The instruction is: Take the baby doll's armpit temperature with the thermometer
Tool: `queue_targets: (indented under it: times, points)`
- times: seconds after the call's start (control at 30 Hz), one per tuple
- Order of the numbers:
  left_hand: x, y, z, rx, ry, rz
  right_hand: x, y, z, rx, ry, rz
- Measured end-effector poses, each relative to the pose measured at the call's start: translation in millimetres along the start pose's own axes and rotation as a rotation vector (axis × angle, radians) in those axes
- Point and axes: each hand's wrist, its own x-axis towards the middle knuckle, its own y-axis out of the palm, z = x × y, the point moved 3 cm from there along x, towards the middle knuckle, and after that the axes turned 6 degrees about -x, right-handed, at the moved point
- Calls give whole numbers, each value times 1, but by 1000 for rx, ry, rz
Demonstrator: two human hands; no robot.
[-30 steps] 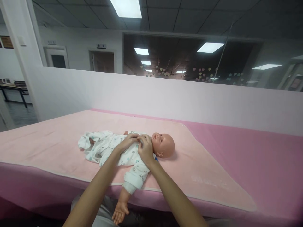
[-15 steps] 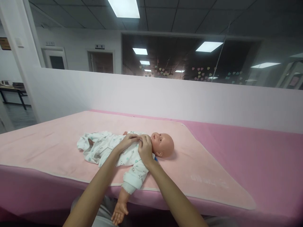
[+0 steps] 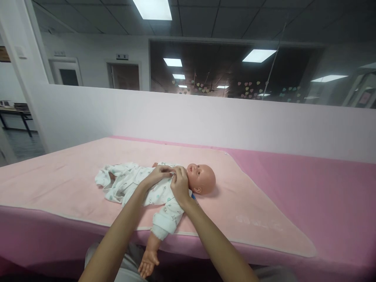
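A baby doll (image 3: 205,179) lies on its back with its head to the right. It wears a white patterned outfit (image 3: 160,194), and one of its arms hangs over the near edge of the table. At the doll's upper chest, just below the chin, my left hand (image 3: 160,174) and my right hand (image 3: 180,183) meet, fingers bent and pinched on the front of the outfit. A small pale edge of cloth shows between the fingertips; any fastener there is hidden. Something blue (image 3: 193,196) peeks out by the doll's neck.
Under the doll spreads a peach mat (image 3: 249,203) on a pink padded surface (image 3: 329,196). A white low wall (image 3: 205,121) with glass above it runs along the back. At far left stands a desk (image 3: 14,111).
Both hands stay at the doll's chest, with only slight finger movement. The view has shifted a little.
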Motion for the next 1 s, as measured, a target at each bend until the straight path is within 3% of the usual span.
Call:
queue_targets:
  times: [0.23, 0.47, 0.77, 1.0]
  points:
    - [-2, 1, -3, 42, 7, -4, -2, -1, 2, 26, -58, -22]
    - [-3, 0, -2, -126, 43, 31, -5, -4, 8, 52, -145, -65]
    - [-7, -9, 0, -24, 72, -149, -1, -5, 10, 21, -119, -32]
    - [-2, -16, 7, -125, -33, -33, 0, -5, 12, -8, -154, 57]
